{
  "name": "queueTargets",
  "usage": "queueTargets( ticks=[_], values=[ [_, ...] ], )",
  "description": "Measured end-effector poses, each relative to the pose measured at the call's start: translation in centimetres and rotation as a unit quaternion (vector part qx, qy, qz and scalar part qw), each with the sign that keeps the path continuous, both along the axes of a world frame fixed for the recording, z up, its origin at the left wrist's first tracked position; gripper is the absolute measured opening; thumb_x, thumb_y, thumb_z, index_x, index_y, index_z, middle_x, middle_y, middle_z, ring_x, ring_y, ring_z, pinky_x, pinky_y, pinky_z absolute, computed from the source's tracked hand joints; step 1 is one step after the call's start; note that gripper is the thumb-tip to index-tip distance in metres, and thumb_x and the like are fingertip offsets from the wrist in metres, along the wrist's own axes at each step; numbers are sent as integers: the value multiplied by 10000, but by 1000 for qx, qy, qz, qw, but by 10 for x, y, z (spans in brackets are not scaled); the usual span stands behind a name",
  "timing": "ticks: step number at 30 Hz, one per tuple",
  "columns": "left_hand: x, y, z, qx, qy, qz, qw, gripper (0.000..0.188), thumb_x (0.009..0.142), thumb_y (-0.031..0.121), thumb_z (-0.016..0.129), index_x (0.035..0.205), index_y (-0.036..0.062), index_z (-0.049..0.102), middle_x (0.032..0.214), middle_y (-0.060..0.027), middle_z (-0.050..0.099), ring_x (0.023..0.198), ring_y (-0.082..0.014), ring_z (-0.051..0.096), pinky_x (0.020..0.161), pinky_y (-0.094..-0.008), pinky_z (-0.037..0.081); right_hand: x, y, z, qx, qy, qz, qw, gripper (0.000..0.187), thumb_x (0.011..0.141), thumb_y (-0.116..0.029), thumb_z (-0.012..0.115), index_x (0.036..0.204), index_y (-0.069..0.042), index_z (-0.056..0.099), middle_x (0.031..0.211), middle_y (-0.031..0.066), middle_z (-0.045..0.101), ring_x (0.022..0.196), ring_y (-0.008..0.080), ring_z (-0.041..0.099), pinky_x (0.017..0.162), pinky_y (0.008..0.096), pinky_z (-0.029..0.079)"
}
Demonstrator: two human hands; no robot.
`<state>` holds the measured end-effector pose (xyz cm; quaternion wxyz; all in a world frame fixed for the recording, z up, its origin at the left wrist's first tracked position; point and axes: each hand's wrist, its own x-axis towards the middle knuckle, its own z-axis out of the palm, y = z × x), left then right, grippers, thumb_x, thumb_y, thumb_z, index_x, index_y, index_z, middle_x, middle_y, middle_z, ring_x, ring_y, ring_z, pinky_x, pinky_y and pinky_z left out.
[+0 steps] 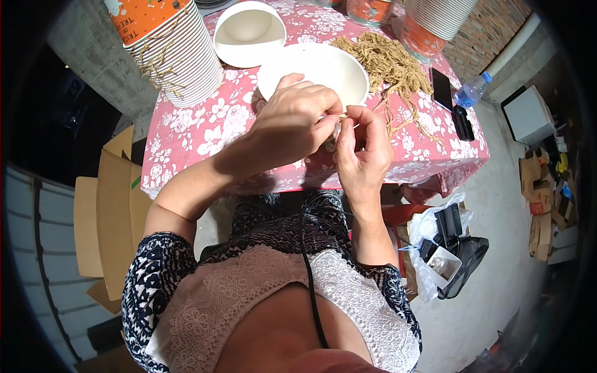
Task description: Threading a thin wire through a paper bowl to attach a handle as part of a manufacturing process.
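Note:
My left hand (292, 115) reaches across the near rim of a white bucket or bowl (314, 59), thumb and forefinger pinched together. Against its fingertips, my right hand (367, 146) is also closed in a pinch. A tiny pale bit shows between the two hands, too small to name. Beyond the right hand lies a loose heap of tan cords (388, 59), with strands trailing toward the table's right edge. Another white bucket or bowl (249, 56) rests tilted behind the first, its opening toward me.
A tall nested stack of orange-and-white paper buckets (180, 68) stands at the left, cords hanging on it. More stacked buckets (435, 25) are at the back right. A phone (441, 89), a black object (462, 123) and a water bottle (472, 91) line the right edge. Cardboard (115, 211) stands left.

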<state>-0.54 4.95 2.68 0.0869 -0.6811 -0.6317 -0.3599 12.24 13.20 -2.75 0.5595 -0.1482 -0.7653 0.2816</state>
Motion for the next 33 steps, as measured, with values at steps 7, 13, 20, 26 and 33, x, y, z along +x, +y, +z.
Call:
queueTargets(
  ticks=[7,13,20,26,33],
  values=[
    [2,-1,4,-33,-86,18,996,48,819,39,681,860,13,679,785,-107,659,798,-260,604,807,-369,486,3,-1,-2,-92,-1,18,996,144,853,46,657,983,21,600,847,123,611,686,217,610,612,320,501],
    [1,-2,6,-39,-77,23,996,58,824,52,681,872,19,688,784,-115,664,804,-263,629,884,-398,486,3,0,-1,-64,-17,17,998,139,838,51,668,944,16,586,824,125,607,658,221,597,595,331,490],
    [0,0,0,-7,-34,16,999,37,822,42,692,850,26,675,773,-107,696,717,-273,680,1085,-506,385,2,-2,-1,21,1,-5,1000,131,839,63,661,935,19,582,811,143,595,670,274,610,597,365,496],
    [0,0,-1,2,-16,12,1000,49,817,35,699,859,28,673,767,-104,694,713,-266,678,1067,-515,399,0,2,0,44,6,-14,999,115,851,70,651,929,25,579,816,156,597,697,307,615,623,377,503],
    [0,1,-2,12,-1,0,1000,34,827,60,675,824,29,662,779,-107,690,739,-274,674,1040,-548,399,1,1,2,32,-3,-6,999,106,852,73,649,917,28,578,819,158,605,706,304,625,625,375,506]
  ],
)
